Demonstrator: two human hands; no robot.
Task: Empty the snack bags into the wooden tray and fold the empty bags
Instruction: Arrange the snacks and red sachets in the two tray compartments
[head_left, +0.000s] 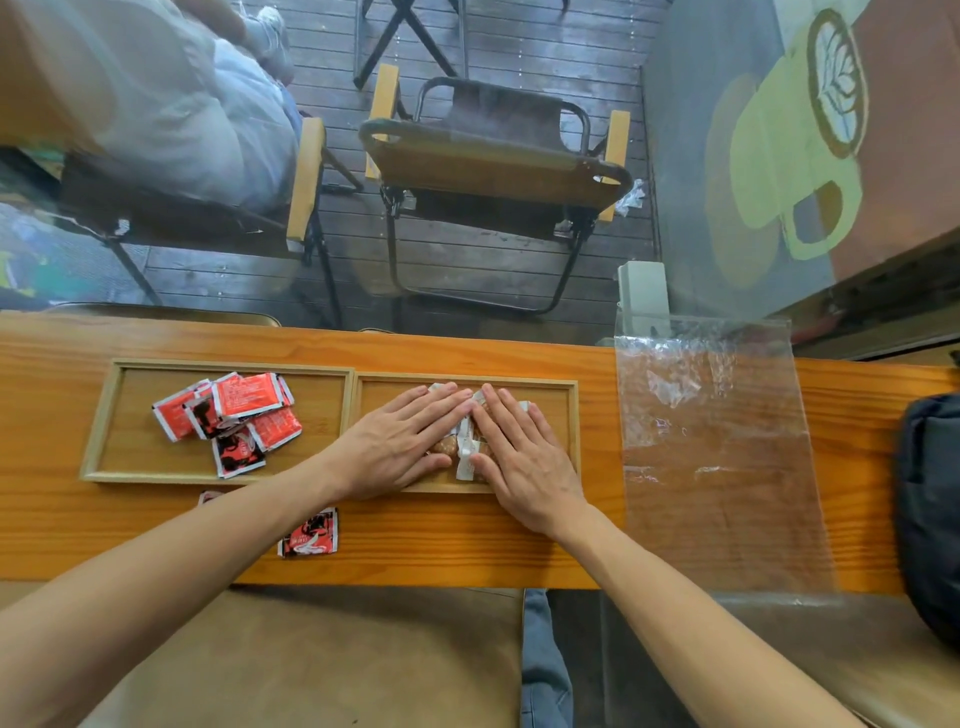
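In the right-hand wooden tray, a small pile of wrapped snacks is covered by both hands, laid flat with fingers straight. The left hand and right hand are pressed side by side, the snacks showing between them. An empty clear bag lies flat just right of the tray.

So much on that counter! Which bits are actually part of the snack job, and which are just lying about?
Part of the job:
- left hand and right hand, flat on the wrapped snacks
- right wooden tray holding them
- left wooden tray with red packets
- red packet on the counter
- empty clear plastic bag

Just lying about:
- dark bag
- folding chair
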